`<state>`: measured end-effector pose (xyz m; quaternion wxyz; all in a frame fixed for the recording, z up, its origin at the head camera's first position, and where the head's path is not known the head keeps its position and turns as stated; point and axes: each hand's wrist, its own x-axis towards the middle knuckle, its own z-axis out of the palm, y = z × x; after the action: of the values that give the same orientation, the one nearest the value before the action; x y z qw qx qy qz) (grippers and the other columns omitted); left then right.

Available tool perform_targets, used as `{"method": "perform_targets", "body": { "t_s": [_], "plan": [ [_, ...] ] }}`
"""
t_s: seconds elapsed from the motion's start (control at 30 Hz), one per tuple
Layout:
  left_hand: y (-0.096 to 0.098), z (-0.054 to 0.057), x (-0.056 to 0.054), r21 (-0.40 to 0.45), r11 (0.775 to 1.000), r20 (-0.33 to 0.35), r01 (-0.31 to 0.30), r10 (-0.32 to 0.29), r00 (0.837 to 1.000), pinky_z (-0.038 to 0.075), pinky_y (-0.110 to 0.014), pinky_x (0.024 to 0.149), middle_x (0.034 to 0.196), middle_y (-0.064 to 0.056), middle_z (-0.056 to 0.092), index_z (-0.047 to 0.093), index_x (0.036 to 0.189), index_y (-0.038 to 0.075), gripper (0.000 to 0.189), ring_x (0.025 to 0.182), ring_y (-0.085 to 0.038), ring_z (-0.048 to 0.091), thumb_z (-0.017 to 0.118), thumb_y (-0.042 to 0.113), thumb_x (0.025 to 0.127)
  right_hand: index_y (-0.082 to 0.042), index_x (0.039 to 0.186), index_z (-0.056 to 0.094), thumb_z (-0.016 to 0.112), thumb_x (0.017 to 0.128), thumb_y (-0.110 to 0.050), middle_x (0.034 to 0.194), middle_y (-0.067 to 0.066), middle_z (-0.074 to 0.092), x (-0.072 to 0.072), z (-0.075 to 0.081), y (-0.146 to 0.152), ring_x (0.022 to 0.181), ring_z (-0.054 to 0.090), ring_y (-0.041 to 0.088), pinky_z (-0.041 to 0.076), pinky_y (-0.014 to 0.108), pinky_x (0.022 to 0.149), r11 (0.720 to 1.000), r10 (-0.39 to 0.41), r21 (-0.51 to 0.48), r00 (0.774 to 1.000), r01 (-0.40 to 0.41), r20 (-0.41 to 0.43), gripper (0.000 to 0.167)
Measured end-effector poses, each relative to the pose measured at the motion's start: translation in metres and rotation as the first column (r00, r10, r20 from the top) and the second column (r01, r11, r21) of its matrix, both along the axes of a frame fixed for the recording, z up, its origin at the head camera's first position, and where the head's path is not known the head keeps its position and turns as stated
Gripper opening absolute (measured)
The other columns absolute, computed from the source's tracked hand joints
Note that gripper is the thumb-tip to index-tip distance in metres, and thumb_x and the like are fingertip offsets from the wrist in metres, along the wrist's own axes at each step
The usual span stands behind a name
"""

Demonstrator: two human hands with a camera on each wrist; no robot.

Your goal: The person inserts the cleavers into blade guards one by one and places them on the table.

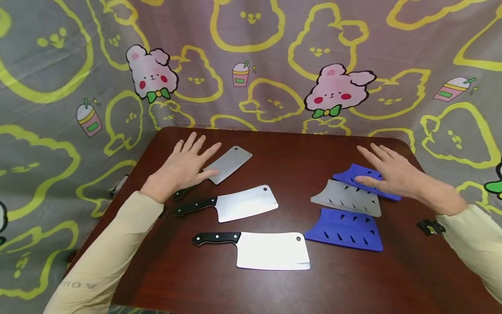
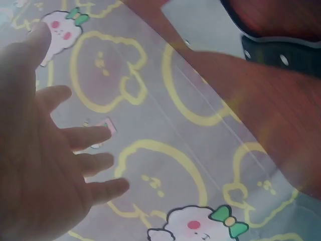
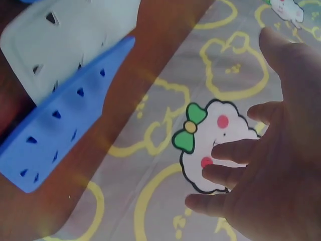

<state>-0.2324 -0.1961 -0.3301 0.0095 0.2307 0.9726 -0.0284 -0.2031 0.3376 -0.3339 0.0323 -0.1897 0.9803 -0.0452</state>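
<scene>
Fingers spread, my left hand [image 1: 187,165] hovers over the handle end of the farthest cleaver [image 1: 231,164] and hides part of it. A middle cleaver [image 1: 248,203] and a nearest cleaver [image 1: 273,250] lie below it, black handles to the left. My right hand [image 1: 396,172], also spread and holding nothing, is above the farthest blue blade cover [image 1: 354,173]. That cover partly overlaps a grey blade cover [image 1: 345,198]. Closest to me is another blue blade cover [image 1: 345,229], its left tip by the nearest cleaver's blade. In the wrist views both hands' fingers are extended with nothing in them.
The cleavers and covers lie on a dark reddish-brown table [image 1: 188,288]. A patterned cloth [image 1: 270,104] with yellow outlines and rabbit faces hangs behind it and along the sides. A small black object [image 1: 430,226] shows beside the right sleeve.
</scene>
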Motion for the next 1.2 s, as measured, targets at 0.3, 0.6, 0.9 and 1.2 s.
{"method": "perform_targets", "body": {
  "t_s": [0.3,0.6,0.9,1.2],
  "plan": [
    [0.022,-0.024,0.031,0.081,0.991,0.053,0.104,-0.108,0.993,0.027,-0.064,0.112,0.157,-0.021,0.031,0.022,0.157,0.025,0.083,0.148,-0.043,0.022,0.049,0.068,0.091,-0.021,0.158,0.012,0.068,0.084,-0.058,0.158,0.031,0.017,0.021,-0.014,-0.01,0.137,0.022,0.057,0.024,0.076,0.1,0.996,0.064,-0.072,0.99,-0.055,0.127,0.101],
    [0.029,-0.041,0.052,0.083,0.979,0.022,0.188,-0.191,0.981,0.041,-0.055,0.105,0.14,-0.019,0.052,0.035,0.152,0.015,0.078,0.131,-0.038,0.049,0.054,0.061,0.092,-0.017,0.154,0.026,0.068,0.081,-0.062,0.147,0.028,0.039,0.035,-0.033,-0.022,0.129,0.04,0.054,0.039,0.071,0.093,0.995,0.1,-0.031,0.99,-0.097,0.1,0.096],
    [0.034,-0.056,0.074,0.126,0.98,0.164,0.151,-0.171,0.972,0.048,-0.034,0.072,0.106,-0.006,0.059,0.054,0.134,0.014,0.072,0.093,-0.019,0.052,0.067,0.062,0.083,-0.012,0.145,0.042,0.077,0.073,-0.06,0.117,0.014,0.054,0.047,-0.046,-0.026,0.106,0.05,0.028,0.049,0.042,0.077,0.991,0.132,-0.045,0.979,-0.126,0.155,0.094],
    [0.041,-0.065,0.087,0.102,0.992,0.324,0.077,-0.107,0.94,0.044,-0.03,0.064,0.09,0.003,0.053,0.06,0.114,0.017,0.061,0.081,-0.013,0.047,0.077,0.06,0.074,-0.015,0.135,0.048,0.082,0.064,-0.061,0.109,0.008,0.048,0.057,-0.057,-0.028,0.1,0.046,0.024,0.048,0.036,0.072,0.996,0.087,-0.019,0.944,-0.085,0.318,0.091]
  ]
}}
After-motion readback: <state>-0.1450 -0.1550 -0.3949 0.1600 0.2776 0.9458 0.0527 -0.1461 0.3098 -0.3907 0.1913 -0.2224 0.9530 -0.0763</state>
